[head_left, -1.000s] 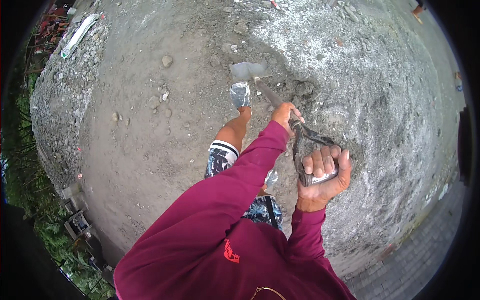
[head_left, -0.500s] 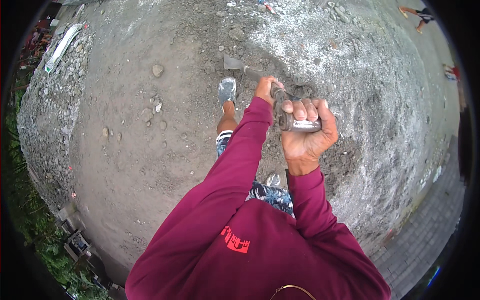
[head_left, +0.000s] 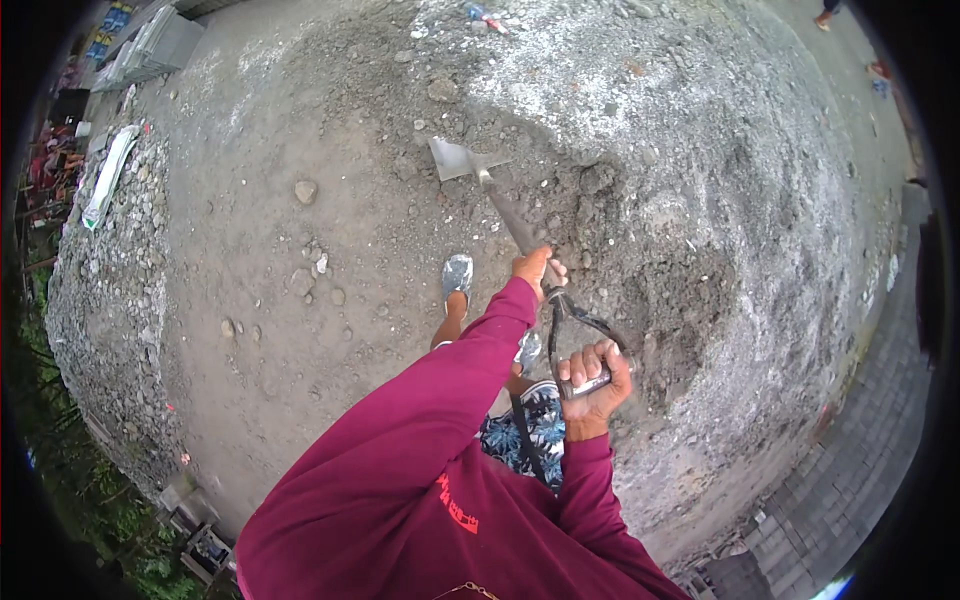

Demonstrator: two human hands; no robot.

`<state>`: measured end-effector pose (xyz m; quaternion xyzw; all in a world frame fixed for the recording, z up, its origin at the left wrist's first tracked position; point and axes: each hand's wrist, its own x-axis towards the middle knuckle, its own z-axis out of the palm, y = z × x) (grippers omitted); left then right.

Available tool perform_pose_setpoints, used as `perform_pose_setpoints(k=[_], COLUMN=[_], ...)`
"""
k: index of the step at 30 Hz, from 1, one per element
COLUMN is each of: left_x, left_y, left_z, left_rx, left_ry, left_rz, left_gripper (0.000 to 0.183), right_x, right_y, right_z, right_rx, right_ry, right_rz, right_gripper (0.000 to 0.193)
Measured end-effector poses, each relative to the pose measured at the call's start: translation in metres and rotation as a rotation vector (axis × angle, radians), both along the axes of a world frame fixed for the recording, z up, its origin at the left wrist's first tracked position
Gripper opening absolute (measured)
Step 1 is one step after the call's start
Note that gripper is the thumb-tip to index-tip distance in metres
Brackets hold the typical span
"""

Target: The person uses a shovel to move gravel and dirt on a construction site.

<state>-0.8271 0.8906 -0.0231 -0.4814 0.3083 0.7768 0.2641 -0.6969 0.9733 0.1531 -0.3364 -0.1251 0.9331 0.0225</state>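
Note:
A shovel (head_left: 512,218) with a flat metal blade slants away from me over gravelly ground, its blade up and to the left of my hands. My left hand (head_left: 538,272) is wrapped round the lower shaft, just ahead of where it splits into the dark D-shaped handle. My right hand (head_left: 594,385) closes over the crossbar at the handle's end, knuckles up. Whether the blade touches the ground I cannot tell; no heap of material shows on it.
Loose dug gravel (head_left: 690,310) with a pale dusty crust rises on my right. A stone (head_left: 305,192) lies to the left. Paving blocks (head_left: 840,480) run along the lower right. A white sack-like strip (head_left: 110,178) lies on rubble at far left. Someone's leg (head_left: 824,20) shows at the upper right.
My hands and the shovel handle have dropped lower and nearer to my body. More of the shaft and the D-shaped handle shows now, and the blade has turned its flat face into view.

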Motion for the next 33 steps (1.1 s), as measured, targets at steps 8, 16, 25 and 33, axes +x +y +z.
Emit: perform_pose_setpoints(k=[8, 16, 25, 33], left_x=[-0.029, -0.014, -0.123, 0.018], left_y=[-0.033, -0.013, 0.025, 0.014], left_z=[-0.058, -0.076, -0.017, -0.062], left_rx=[-0.089, -0.246, -0.458, -0.453], left_ry=[0.177, 0.122, -0.025, 0.115], left_rz=[-0.249, -0.482, -0.336, -0.267], left_gripper=[0.021, 0.023, 0.029, 0.022], right_x=[-0.014, -0.009, -0.142, 0.034], right_y=[0.009, 0.023, 0.049, 0.025], right_z=[0.013, 0.008, 0.041, -0.074], right_rx=[-0.033, -0.012, -0.114, 0.005], right_ry=[-0.2, -0.379, -0.128, -0.263], right_rz=[0.052, 0.007, -0.175, 0.04], right_gripper=[0.01, 0.012, 0.018, 0.011])
